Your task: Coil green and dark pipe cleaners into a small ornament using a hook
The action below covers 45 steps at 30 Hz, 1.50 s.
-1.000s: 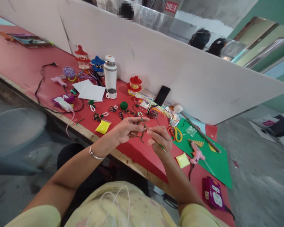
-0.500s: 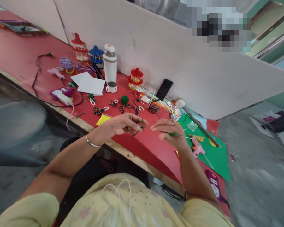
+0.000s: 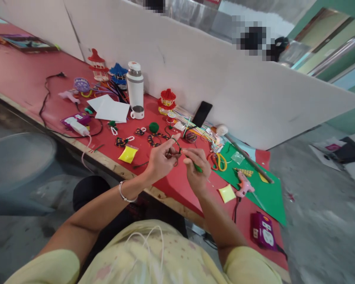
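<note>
My left hand (image 3: 165, 155) is pinched closed on a strand of dark green yarn (image 3: 177, 142), which loops over the raised index finger; a tail hangs below the fingers. Right beside it, my right hand (image 3: 197, 163) is closed around a slim green-handled crochet hook (image 3: 198, 168), its thin metal end showing below the palm. The fingertips of both hands nearly meet at the yarn, and the hook's working tip is hidden there. Behind the hands lie a dark braided ring with orange flecks (image 3: 153, 142) and a green yarn ball (image 3: 154, 127).
Several craft items cover the red table (image 3: 171, 185): a yellow packet (image 3: 128, 154), scissors (image 3: 221, 162), a pink glue gun (image 3: 244, 184), and a purple power strip (image 3: 264, 232). A white flask (image 3: 135, 88) and phone (image 3: 202, 114) stand near the white partition (image 3: 225, 79).
My right hand has moved left to meet my left hand, and the hook has turned to point down to the right. The scissors and a pale yellow packet are uncovered.
</note>
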Available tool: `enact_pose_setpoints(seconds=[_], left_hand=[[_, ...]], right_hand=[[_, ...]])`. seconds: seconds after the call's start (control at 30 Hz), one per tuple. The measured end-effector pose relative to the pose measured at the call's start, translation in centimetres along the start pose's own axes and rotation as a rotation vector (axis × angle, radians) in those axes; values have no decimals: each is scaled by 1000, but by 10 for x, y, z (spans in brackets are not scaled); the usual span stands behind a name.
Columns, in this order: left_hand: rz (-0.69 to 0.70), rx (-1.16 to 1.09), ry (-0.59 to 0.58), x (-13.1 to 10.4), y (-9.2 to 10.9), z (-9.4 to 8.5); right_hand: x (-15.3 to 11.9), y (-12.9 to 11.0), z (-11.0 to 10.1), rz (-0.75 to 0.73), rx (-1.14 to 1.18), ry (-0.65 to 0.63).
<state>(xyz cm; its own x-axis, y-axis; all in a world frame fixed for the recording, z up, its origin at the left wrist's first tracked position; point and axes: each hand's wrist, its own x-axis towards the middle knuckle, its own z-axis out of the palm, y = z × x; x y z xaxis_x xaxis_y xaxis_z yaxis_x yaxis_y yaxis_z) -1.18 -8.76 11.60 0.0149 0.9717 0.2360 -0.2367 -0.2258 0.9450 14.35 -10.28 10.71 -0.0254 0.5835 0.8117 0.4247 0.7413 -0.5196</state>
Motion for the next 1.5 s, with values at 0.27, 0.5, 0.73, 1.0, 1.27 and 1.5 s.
enact_pose_setpoints(seconds=[0.27,0.5,0.73,1.0,1.27,1.5], left_hand=[[-477,-530,-158,-4,28,-2],[-634,-522,-402,1,25,-32],[-632,-435,-536,6,19,-42],[-668,-365,-606,15,24,-48],[-698,-362,-641,14,19,-44],[-345,-259,-261,9,7,-20]], right_hand=[[-1,8,14,-128,89,173],[22,15,-22,-70,355,-254],[41,12,-48,-124,370,-484],[43,12,-61,-56,408,-517],[23,21,-43,272,699,-418],[-16,17,3,563,574,86]])
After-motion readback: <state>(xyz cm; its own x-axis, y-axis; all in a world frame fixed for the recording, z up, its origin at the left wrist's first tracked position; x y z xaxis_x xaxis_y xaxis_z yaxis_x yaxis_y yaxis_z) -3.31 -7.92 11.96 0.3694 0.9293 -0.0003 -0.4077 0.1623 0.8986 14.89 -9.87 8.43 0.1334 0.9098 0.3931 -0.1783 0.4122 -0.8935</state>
